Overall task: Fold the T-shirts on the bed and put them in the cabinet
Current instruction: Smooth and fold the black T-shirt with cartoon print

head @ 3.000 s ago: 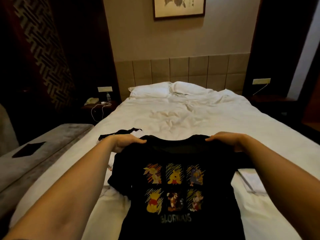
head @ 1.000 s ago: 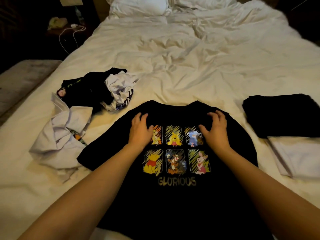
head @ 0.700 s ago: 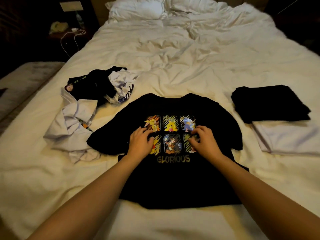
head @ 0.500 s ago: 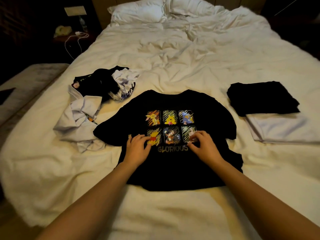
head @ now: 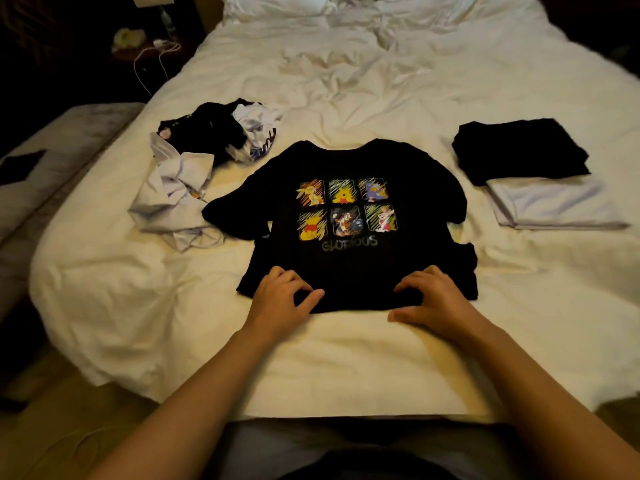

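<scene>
Lying flat and face up on the bed (head: 381, 98), the black T-shirt (head: 349, 271) shows six cartoon panels above "GLORIOUS"; left hand (head: 280, 303) and right hand (head: 433, 303) rest on its hem, fingers loosely spread.

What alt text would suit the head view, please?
Two hands, left and right, press the hem of a black T-shirt spread on a white bed. Crumpled shirts lie left; folded shirts right.

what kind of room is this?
Most likely a hotel bedroom, though it could be a home one. A wide bed with white bedding and pillows, a nightstand beside it holding a charging cable, and a grey bench alongside.
</scene>
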Action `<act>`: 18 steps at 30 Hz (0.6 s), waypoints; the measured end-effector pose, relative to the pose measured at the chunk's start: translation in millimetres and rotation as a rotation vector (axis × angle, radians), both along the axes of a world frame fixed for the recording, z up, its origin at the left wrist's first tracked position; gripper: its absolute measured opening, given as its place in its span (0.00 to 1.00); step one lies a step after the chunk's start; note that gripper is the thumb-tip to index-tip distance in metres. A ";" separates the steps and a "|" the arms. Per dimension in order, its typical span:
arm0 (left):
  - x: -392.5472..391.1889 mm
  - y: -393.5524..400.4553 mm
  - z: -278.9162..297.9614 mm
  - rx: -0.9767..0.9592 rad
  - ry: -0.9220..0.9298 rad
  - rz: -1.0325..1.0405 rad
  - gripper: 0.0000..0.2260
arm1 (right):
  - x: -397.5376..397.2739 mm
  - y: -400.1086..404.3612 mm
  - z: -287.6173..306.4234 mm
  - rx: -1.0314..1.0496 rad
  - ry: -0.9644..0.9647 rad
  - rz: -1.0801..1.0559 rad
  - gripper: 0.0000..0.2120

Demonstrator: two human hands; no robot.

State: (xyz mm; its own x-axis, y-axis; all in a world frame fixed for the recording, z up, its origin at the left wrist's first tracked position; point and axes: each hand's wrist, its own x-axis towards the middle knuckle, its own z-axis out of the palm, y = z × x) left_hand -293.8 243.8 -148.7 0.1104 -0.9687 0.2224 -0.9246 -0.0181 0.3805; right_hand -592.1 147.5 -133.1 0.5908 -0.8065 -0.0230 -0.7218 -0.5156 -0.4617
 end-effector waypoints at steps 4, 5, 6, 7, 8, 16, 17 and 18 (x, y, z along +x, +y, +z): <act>7.0 20.7 -2.9 -0.061 0.041 -0.047 0.20 | -8.3 5.8 -4.1 -0.134 0.161 -0.104 0.16; 12.3 22.5 -3.6 -0.043 0.029 -0.031 0.20 | -10.5 6.2 -4.2 -0.149 0.142 -0.154 0.13; 17.0 23.4 -4.2 -0.025 0.009 -0.016 0.20 | -11.9 6.3 -5.0 -0.150 0.127 -0.198 0.10; 21.5 23.8 -4.4 -0.014 -0.008 0.005 0.18 | -12.1 6.0 -5.8 -0.144 0.119 -0.230 0.10; 24.1 23.9 -2.6 -0.002 -0.010 0.043 0.14 | -11.1 5.2 -6.0 -0.139 0.102 -0.246 0.10; 46.9 -27.9 45.0 0.027 0.137 0.243 0.12 | 6.8 -43.8 37.3 -0.177 -0.022 -0.250 0.07; 50.8 -41.2 52.6 0.030 0.115 0.246 0.12 | 11.3 -53.4 44.7 -0.193 -0.004 -0.245 0.07; 55.1 -56.8 60.0 0.038 0.101 0.256 0.11 | 17.6 -64.9 51.6 -0.196 0.009 -0.240 0.08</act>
State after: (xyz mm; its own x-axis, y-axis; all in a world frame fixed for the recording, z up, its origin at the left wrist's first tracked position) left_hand -238.8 187.0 -88.7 0.3722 -0.9139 0.1619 -0.8458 -0.2622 0.4646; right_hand -574.5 82.6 -81.5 0.3833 -0.9126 0.1423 -0.8371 -0.4084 -0.3639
